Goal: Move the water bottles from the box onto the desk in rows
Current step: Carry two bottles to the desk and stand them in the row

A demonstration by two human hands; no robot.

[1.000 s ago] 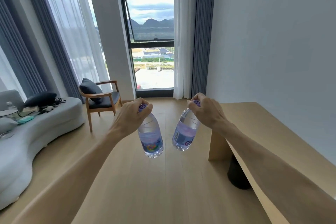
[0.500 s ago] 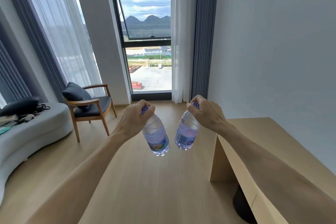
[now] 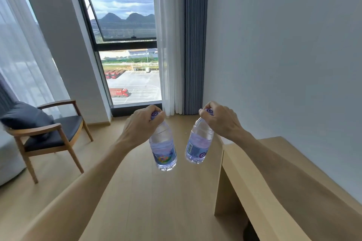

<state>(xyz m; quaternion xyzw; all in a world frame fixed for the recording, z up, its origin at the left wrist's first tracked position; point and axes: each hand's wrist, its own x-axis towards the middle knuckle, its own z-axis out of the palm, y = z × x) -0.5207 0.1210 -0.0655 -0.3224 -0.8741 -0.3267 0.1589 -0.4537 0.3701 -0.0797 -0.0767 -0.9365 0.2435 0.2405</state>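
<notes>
High-rise living rm or hotel-style suite, from what I see via the headcam: wood armchair (image 3: 51,135) w/ dark cushion (image 3: 25,116), floor-to-ceiling window (image 3: 127,45) w/ sheer and grey curtains (image 3: 194,45), pale plank floor (image 3: 148,201), built-in light-wood desk (image 3: 293,191) along a bare white wall (image 3: 284,55). Outside: truck lot, hills.

wooden armchair (image 3: 49,135) beside tall daylit window (image 3: 125,45).
</notes>
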